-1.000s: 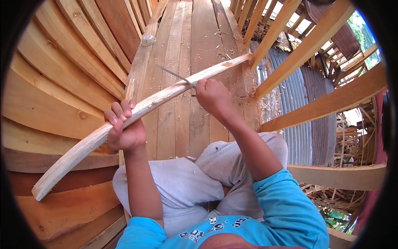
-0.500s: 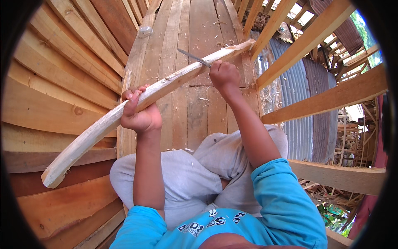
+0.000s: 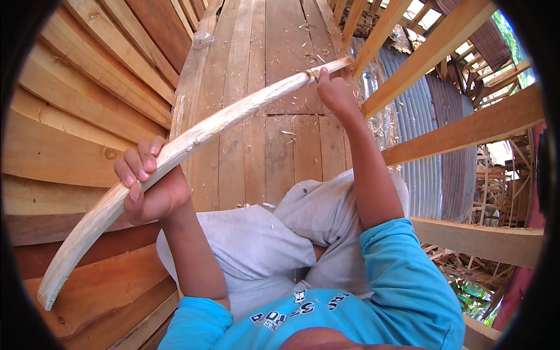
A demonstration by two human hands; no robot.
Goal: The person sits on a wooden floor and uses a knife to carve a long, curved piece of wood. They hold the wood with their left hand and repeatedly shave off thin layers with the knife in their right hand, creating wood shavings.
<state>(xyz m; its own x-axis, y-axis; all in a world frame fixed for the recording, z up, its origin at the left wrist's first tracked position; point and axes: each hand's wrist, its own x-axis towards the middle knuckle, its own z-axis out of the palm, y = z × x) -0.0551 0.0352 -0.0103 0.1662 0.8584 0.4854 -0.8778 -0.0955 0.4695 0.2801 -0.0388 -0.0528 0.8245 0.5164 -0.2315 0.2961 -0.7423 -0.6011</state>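
A long, pale, slightly curved wooden pole (image 3: 233, 119), stripped of bark, slants across my front from the lower left to the far right. Toward its near end, my left hand (image 3: 154, 184) is closed round it, thumb and fingers wrapping the wood. Close to the far end is my right hand (image 3: 336, 95), closed on a knife (image 3: 315, 76). Its blade lies at the pole's upper surface, mostly blurred or hidden, and the handle is inside my fist. The far tip of the pole reaches the railing on the right.
Wood shavings lie scattered over the plank floor (image 3: 233, 175). A small clear plastic object (image 3: 203, 40) sits by the left wall of stacked boards (image 3: 87, 149). Wooden rails (image 3: 461, 125) border the right side, with corrugated metal sheets (image 3: 420, 146) beyond them. My crossed legs are below the pole.
My left hand has shifted down and left along the pole. My right hand with the knife has gone farther right and away, toward the far end. The pole's near end sits lower and farther left.
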